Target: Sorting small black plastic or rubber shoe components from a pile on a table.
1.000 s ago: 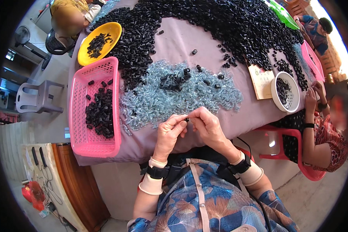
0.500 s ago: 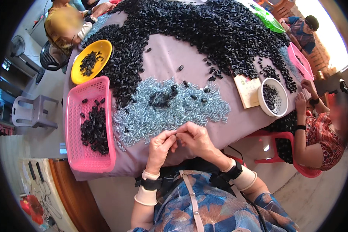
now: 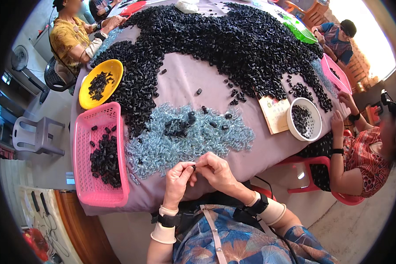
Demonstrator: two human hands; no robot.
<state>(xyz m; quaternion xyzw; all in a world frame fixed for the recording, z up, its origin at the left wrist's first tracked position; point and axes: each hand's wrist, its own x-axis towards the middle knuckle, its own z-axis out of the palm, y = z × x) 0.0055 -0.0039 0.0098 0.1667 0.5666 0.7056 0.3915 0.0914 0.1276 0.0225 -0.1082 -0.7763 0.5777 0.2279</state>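
Over the table's near edge, my left hand and my right hand meet with their fingertips pinched together. A small black plastic piece shows between them; the fingers hide most of it. Just beyond my hands spreads a pile of small clear-blue coiled springs. Several black plastic pieces lie on top of that pile. To the left stands a pink perforated basket, with black pieces heaped inside.
A large mound of black pieces covers the far table. A yellow bowl sits at left; a white colander and a booklet are at right. Other people sit around the table, one close at right. A grey plastic stool stands at left.
The view has tipped up slightly, so the table and my hands appear lower. My fingers stay pinched together, and the black piece between them now shows more plainly.
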